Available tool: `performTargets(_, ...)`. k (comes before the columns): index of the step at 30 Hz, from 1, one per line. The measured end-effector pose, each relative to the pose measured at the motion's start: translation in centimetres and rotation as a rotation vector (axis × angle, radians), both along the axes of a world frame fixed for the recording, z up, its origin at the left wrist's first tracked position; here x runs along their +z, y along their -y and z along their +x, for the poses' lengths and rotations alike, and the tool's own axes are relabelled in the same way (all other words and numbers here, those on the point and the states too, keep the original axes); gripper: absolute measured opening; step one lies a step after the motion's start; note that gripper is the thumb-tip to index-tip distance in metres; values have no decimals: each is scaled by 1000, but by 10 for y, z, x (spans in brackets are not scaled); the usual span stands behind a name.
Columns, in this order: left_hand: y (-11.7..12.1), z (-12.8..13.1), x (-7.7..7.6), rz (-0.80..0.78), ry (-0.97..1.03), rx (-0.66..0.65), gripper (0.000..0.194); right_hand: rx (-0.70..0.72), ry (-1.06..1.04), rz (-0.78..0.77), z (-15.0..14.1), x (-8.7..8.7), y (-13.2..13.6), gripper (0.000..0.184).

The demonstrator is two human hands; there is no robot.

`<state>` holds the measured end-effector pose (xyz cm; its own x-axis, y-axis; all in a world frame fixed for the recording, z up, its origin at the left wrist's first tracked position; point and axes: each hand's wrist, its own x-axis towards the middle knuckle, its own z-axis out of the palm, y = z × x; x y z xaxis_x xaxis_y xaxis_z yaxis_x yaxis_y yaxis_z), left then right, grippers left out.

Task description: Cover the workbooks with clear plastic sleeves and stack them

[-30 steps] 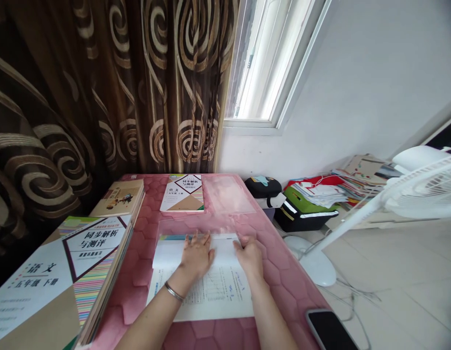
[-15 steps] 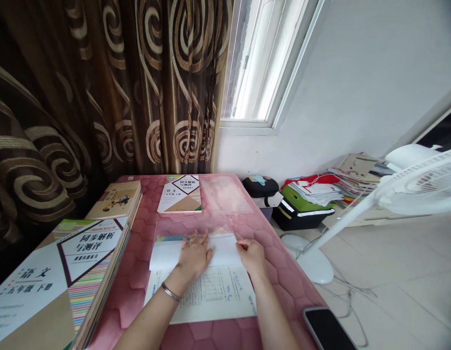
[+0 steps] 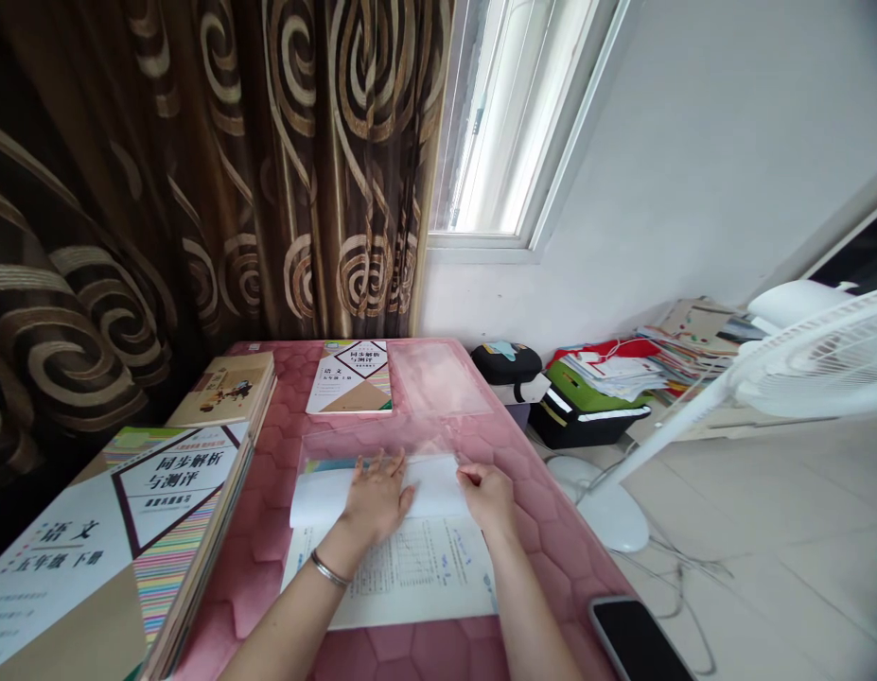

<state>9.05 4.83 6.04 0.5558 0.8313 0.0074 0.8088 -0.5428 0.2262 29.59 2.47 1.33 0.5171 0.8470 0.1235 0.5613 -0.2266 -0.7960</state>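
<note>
A book (image 3: 410, 577) lies opened on the pink quilted table cover, printed page up, with its white cover flap (image 3: 317, 497) folded across the upper part. My left hand (image 3: 377, 497) rests flat on that flap with its fingers spread. At the flap's right edge, my right hand (image 3: 487, 492) has thumb and fingers pinched together at the corner; what exactly lies between them is too small to make out. A clear plastic book cover (image 3: 381, 433) sticks out beyond the book's far edge.
Stacked workbooks (image 3: 126, 530) stand on the left, with a tan book (image 3: 229, 388) behind. Another workbook (image 3: 351, 378) and a clear plastic sheet (image 3: 442, 378) lie at the far end. A phone (image 3: 637, 638) sits at the near right edge. Beside the table stands a white fan (image 3: 665, 445).
Almost nothing differs. My right hand has shifted very slightly at the flap's corner, while my left hand stays pressed on the flap.
</note>
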Motion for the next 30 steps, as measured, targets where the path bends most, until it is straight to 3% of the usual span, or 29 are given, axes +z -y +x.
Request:
performTargets(9, 2, -5, 3, -19, -4, -17, 53, -2, -30, 13, 0, -14, -6, 32)
performTargets(22, 6, -4, -6, 90, 19, 24, 50, -15, -134, 75, 2, -23, -19, 27)
performTargets(30, 6, -4, -6, 142, 36, 53, 49, 5, -196, 70, 4, -27, -22, 33)
